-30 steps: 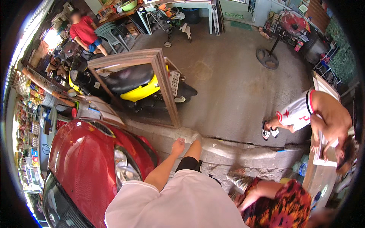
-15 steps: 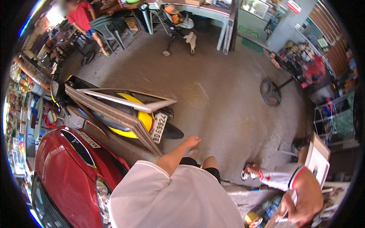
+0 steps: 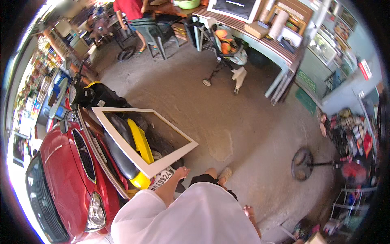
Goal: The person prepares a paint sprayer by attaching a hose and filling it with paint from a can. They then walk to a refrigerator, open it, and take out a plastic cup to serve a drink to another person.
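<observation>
My left hand (image 3: 183,173) hangs in front of me with its fingers curled and nothing seen in it. It is close to the lower corner of a white rectangular frame (image 3: 122,142), apart from it as far as I can tell. The frame leans over a black and yellow motorcycle (image 3: 140,142), whose seat and yellow panels show through its opening. Low at my right side is my right hand (image 3: 248,210), small in view, its fingers curled in and no object visible in it.
A red car (image 3: 65,179) stands at the left. Ahead are a green plastic chair (image 3: 152,34), a person in a red shirt (image 3: 130,10), a stroller (image 3: 223,53) and a slatted bench (image 3: 260,36). A round black stand base (image 3: 302,164) sits at the right near piled items (image 3: 351,134).
The view has shifted, showing more of the bench and the frame's open face. The bending person at the right has left view. My right hand has come into sight.
</observation>
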`<state>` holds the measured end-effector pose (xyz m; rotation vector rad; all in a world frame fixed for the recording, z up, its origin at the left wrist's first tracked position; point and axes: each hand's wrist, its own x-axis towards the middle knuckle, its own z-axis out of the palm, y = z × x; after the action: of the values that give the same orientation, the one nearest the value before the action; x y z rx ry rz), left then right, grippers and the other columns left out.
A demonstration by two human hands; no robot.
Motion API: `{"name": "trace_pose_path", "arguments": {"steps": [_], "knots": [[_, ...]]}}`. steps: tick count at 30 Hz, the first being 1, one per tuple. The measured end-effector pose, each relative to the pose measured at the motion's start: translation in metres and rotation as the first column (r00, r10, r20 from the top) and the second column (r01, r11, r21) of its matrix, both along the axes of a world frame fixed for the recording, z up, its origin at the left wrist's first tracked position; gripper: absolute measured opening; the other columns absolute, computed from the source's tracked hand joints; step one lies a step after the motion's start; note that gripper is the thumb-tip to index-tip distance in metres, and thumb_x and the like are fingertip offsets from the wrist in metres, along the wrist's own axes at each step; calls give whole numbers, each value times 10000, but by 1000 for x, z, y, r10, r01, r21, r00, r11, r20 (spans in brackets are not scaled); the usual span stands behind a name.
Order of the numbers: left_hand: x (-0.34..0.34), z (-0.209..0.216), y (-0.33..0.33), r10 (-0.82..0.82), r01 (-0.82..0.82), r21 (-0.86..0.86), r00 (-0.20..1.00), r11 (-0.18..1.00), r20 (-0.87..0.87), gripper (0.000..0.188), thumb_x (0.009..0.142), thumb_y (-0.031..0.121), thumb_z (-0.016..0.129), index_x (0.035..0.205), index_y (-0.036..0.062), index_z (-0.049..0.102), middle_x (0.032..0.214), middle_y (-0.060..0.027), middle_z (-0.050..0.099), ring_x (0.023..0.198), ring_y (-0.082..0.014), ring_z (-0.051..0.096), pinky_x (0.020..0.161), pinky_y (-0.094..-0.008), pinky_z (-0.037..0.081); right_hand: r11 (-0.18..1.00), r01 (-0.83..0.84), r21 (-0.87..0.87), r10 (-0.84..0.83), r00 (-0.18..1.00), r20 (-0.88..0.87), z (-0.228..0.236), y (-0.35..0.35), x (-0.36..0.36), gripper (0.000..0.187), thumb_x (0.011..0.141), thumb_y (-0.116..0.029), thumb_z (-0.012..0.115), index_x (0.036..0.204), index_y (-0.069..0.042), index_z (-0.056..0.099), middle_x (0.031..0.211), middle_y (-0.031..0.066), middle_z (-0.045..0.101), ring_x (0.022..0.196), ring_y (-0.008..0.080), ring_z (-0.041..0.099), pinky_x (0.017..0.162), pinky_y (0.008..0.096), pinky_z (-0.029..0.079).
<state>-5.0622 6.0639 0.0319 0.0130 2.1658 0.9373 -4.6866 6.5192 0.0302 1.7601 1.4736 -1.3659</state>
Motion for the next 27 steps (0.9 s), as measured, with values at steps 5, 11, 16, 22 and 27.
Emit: {"name": "trace_pose_path", "arguments": {"steps": [5,11,16,22,27], "knots": [[-25,-4,9,559,-581,91,807,809,188,174,934,202,646,950,28,639,833,-56,656,694,-166,617,594,-319,511,991,-123,54,134,889,-437,-31,186,-240,115,943,-198,579,865,-117,551,685,68,622,575,179,626,429,332,456],[-72,-26,11,653,-707,-41,628,706,423,158,939,204,599,923,49,627,783,-57,633,680,-169,610,581,-335,494,966,-257,36,213,706,-675,-23,267,-539,116,922,-182,584,951,-82,633,823,101,704,687,207,683,574,339,535],[-198,-11,-7,602,-579,-187,703,793,378,211,949,250,598,913,50,653,802,-73,660,702,-186,638,617,-366,505,435,-676,595,882,453,-131,-70,204,-708,286,963,-302,538,988,-46,664,885,141,719,772,281,690,663,405,546],[-415,34,-68,872,-872,254,464,418,157,328,985,334,601,995,9,651,835,-62,684,714,-137,632,618,-315,489,183,-962,205,979,159,-125,-76,85,-844,248,925,-265,580,912,-40,682,871,198,710,791,325,703,711,458,551],[-535,43,-156,934,-896,332,344,294,101,282,1002,261,598,1075,-9,630,854,-43,653,763,-126,614,666,-280,501,109,-990,84,989,100,-114,-18,-14,-988,184,960,-216,544,1015,-76,651,881,100,689,701,246,662,651,451,548]]}}
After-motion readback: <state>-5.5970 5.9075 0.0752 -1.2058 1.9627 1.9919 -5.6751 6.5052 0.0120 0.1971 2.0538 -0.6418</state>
